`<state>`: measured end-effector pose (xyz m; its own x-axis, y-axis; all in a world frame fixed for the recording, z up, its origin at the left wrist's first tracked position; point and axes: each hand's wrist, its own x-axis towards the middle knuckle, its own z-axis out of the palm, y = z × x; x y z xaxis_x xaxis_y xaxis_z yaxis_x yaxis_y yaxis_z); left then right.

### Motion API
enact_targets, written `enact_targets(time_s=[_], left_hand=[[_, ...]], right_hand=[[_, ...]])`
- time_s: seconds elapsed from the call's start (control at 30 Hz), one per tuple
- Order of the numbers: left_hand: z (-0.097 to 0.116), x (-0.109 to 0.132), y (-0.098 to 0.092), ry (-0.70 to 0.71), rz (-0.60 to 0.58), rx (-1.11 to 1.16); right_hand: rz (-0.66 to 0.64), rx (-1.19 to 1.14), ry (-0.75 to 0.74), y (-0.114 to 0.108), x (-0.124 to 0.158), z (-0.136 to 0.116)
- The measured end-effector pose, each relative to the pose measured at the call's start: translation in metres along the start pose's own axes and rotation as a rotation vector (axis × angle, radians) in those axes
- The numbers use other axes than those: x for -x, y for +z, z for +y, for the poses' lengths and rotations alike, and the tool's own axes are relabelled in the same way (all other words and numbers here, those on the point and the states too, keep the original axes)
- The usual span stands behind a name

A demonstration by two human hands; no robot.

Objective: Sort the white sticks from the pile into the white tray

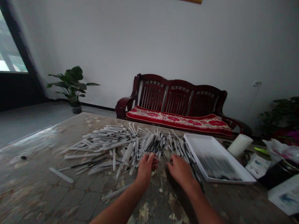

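A large loose pile of white plastic tubes (126,146), many with thin black brush-like ends, lies crossed on a worn, stone-patterned table (42,186). My left hand (146,169) rests at the pile's front edge, its fingers curled against the tubes. My right hand (179,169) lies just right of it, touching the table near the black-tipped ends. Neither hand clearly holds anything. A white tray (205,140) stands right of my right hand, with a neat row of black-tipped items (217,167) inside. A single tube (61,175) lies apart at the left.
Another loose tube (114,193) lies below the pile. Right of the tray are a white cylinder (239,145), papers and a dark container (275,168). Beyond the table's far edge stand a dark wooden bench (177,99) with a red cushion and a potted plant (71,85).
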<state>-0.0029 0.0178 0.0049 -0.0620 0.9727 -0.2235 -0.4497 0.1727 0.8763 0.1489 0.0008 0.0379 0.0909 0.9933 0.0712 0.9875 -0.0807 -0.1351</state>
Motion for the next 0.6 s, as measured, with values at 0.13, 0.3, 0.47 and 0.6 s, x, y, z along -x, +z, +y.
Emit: enact_targets(time_s=[0.13,0.3,0.47,0.6], left_hand=[[0.003,0.002,-0.001,-0.035,0.014,0.1],[0.008,0.0,-0.003,-0.064,0.079,0.273],[0.013,-0.004,-0.006,-0.063,0.097,0.359],[0.012,-0.005,-0.007,-0.053,0.101,0.389]], right_hand=[[-0.021,0.099,-0.018,0.009,0.003,-0.002],[0.085,-0.21,-0.009,0.02,0.006,0.018],[0.109,-0.684,-0.031,0.031,0.007,0.034],[0.13,-0.723,-0.044,0.033,0.006,0.035]])
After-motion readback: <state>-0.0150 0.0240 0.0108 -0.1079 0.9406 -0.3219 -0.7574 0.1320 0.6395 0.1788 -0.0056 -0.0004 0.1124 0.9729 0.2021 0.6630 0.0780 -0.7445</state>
